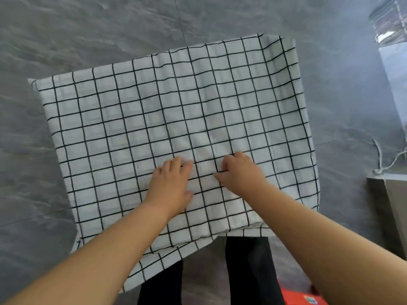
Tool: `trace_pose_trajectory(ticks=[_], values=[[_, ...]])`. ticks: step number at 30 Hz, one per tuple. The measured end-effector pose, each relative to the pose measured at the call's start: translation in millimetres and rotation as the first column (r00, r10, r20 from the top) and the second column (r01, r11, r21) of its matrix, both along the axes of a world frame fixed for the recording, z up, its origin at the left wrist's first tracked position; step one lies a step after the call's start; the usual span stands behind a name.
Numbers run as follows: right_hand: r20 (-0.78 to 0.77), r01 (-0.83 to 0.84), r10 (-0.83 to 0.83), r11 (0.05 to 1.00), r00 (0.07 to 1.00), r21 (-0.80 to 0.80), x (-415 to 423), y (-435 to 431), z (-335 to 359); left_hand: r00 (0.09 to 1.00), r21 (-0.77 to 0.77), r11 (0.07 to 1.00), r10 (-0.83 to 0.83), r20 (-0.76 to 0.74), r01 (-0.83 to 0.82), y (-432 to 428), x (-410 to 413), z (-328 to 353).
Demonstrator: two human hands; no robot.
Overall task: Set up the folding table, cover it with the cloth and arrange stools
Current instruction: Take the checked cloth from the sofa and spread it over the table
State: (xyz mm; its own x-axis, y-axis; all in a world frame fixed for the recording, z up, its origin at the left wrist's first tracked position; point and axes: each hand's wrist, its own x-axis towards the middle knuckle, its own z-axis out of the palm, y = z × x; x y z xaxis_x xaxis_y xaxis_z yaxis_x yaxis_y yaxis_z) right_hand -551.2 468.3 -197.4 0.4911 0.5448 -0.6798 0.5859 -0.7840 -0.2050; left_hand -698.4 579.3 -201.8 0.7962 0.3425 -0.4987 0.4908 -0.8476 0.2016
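Fingers of the left hand lie straight and close together, flat on the checked tablecloth, tips pointing away and slightly right, thumb spread toward the right hand. That hand's fingers are bent at the knuckles with the tips down on the fabric. Whether they pinch a fold or only press cannot be told. The 2 hands sit just beside each other, near the cloth's near edge and right of its middle.

White with a black grid, the tablecloth is spread flat in the centre of the view, covering whatever holds it up. Its long axis runs left to right but skewed, the right end lying farther away than the left. Its right side folds down over an edge, and the near left corner hangs lowest, in front of 2 black trouser legs.

Grey marbled floor surrounds it. An orange box shows bottom right, and a white cord lies on the floor at the right.
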Motion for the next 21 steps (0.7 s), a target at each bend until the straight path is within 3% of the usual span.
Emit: trace_pose_trajectory(ticks=[3,6,8,10,13,16,21], values=[[0.272,0.014,-0.117,0.936,0.955,0.352,59,-20,-1,0.999,0.037,0.998,-0.048,0.012,0.048,-11,49,-7],[0.38,0.22,-0.411,0.863,0.829,0.455,124,-55,-4,0.992,0.033,0.991,-0.126,-0.01,0.126,-30,88,-11],[0.281,0.437,-0.546,0.821,0.789,0.368,160,-75,-8,0.984,0.007,0.984,-0.177,-0.032,0.177,-45,112,-14],[0.066,0.601,-0.633,0.759,0.772,0.253,182,-88,-13,0.975,-0.015,0.976,-0.218,-0.043,0.217,-60,134,-16],[-0.116,0.599,-0.59,0.764,0.799,0.238,194,-94,-21,0.968,0.0,0.97,-0.244,-0.059,0.245,-77,167,-19],[-0.158,0.55,-0.528,0.782,0.835,0.293,196,-90,-27,0.967,-0.003,0.972,-0.234,-0.101,0.235,-83,191,-24],[-0.267,0.605,-0.546,0.752,0.794,0.262,207,-92,-33,0.957,0.029,0.966,-0.248,-0.152,0.255,-88,201,-25]])
